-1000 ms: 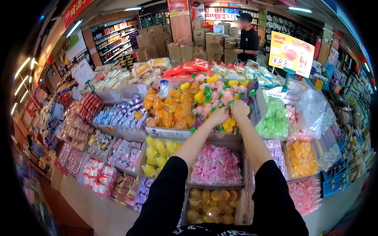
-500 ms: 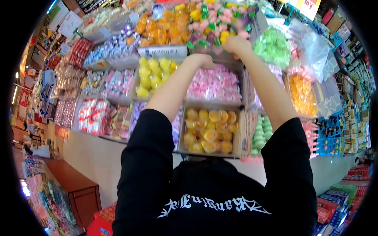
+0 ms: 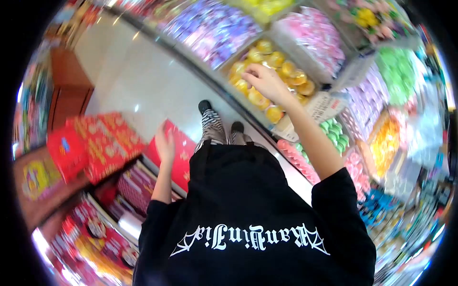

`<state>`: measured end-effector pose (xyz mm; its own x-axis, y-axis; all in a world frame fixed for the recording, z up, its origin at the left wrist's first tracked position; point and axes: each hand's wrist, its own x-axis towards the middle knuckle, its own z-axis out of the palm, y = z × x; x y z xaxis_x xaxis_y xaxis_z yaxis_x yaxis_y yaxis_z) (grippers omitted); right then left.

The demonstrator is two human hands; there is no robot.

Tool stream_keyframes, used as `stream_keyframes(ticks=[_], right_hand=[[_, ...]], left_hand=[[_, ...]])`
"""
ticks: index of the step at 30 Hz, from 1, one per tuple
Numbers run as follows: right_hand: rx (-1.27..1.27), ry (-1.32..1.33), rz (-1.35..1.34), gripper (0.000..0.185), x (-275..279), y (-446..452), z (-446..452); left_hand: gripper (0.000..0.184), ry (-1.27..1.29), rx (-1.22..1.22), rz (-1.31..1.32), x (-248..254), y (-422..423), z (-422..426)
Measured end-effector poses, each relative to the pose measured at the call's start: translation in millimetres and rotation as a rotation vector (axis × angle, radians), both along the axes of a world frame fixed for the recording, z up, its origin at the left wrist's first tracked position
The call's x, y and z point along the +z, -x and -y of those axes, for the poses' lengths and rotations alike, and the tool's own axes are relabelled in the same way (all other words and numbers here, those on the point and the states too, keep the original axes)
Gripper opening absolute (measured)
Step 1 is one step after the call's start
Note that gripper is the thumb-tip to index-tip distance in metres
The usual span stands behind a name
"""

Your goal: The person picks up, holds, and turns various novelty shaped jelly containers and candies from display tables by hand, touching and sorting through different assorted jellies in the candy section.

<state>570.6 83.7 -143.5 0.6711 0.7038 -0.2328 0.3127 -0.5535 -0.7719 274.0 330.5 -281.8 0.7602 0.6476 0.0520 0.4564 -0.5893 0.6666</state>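
My right hand [image 3: 268, 82] hovers over a box of yellow-orange wrapped sweets [image 3: 287, 68], its fingers loosely curled and apart, with nothing seen in them. On the other side of my body, my left hand [image 3: 165, 141] hangs over a red package [image 3: 179, 159]; its fingers are blurred, and whether they touch the package is unclear. Beyond the yellow-orange sweets lie pink wrapped sweets [image 3: 312, 40] and purple and blue ones [image 3: 214, 29]. Green pieces [image 3: 334, 135] lie to the right, partly behind my right forearm.
The display's edge [image 3: 191, 64] runs diagonally past my feet [image 3: 205, 106]. Red patterned boxes [image 3: 107, 143] stand at the left, near a brown cabinet [image 3: 69, 90]. Green wrapped sweets [image 3: 397, 74] and clear plastic bags [image 3: 424, 138] are at the right.
The view has swung down and to the left. Both hands have left the pink and yellow flower-like sweets; my left hand has moved across to the red packages, my right hand back over the yellow-orange box.
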Motion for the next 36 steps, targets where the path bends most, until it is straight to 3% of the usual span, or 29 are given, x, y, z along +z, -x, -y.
stream_keyframes(ticks=[3, 4, 6, 7, 11, 13, 16, 20, 22, 23, 25, 26, 29, 32, 33, 34, 36], right_hand=[[0.042, -0.171, -0.314, 0.025, -20.9, 57.2, -20.9], [0.096, -0.156, -0.386, 0.024, -35.7, 76.2, -22.4], [0.184, -0.072, -0.51, 0.025, -55.2, 106.8, -17.3], [0.266, -0.063, -0.43, 0.024, -65.3, 115.9, -10.8], [0.26, 0.028, -0.567, 0.021, -88.4, 144.8, 9.7], [0.341, 0.115, -0.496, 0.02, -88.4, 152.9, 10.5], [0.424, 0.23, -0.387, 0.018, -84.5, 169.9, -6.5], [0.565, 0.136, -0.153, 0.02, -65.0, 225.1, -49.0], [0.598, 0.099, -0.086, 0.021, -75.0, 261.7, -68.5], [0.613, 0.084, -0.121, 0.02, -69.4, 289.0, -77.5], [0.653, 0.084, -0.187, 0.02, -71.7, 341.4, -85.0], [0.664, 0.082, -0.242, 0.02, -72.6, 366.8, -94.7], [0.842, -0.001, -0.312, 0.02, -75.2, 450.1, -102.7], [1.008, -0.009, -0.292, 0.02, -63.7, 518.5, -106.2], [1.08, -0.026, -0.256, 0.021, -59.4, 538.7, -109.8], [1.083, -0.022, -0.242, 0.02, -52.2, 558.9, -110.3], [1.174, -0.03, -0.191, 0.019, -37.5, 592.0, -114.8]], left_hand=[[0.032, 0.288, 0.595, -0.3, -44.8, 239.8, 19.7], [0.032, 0.591, 0.936, -0.361, -48.9, 313.8, 46.2], [0.044, 1.095, 1.41, 0.314, -27.6, 388.7, 136.9], [0.044, 1.149, 1.502, 0.368, -24.3, 412.9, 179.7], [0.043, 1.041, 1.394, -0.251, -44.4, 426.3, 321.9], [0.042, 1.026, 1.275, -0.428, -64.6, 413.5, 372.2], [0.042, 1.034, 1.176, -0.516, -92.7, 396.9, 424.9], [0.041, 0.975, 1.231, -0.475, -123.5, 420.6, 460.5], [0.041, 0.826, 1.29, -0.379, -141.4, 461.3, 469.1], [0.038, 0.462, 1.108, -0.363, -176.8, 504.6, 490.2], [0.03, 0.765, 1.577, 0.033, -101.7, 515.8, 449.1], [0.028, 0.794, 1.817, 0.4, -85.1, 528.8, 433.9], [0.032, 0.539, 1.815, 0.377, -32.7, 576.9, 411.4], [0.03, 0.321, 1.781, 0.524, 19.7, 601.4, 400.6], [0.029, 0.215, 1.782, 0.379, 30.5, 609.5, 401.3], [0.027, 0.168, 1.792, 0.541, 45.3, 612.7, 397.5], [0.023, 0.075, 1.843, 0.404, 76.7, 619.0, 392.6]])
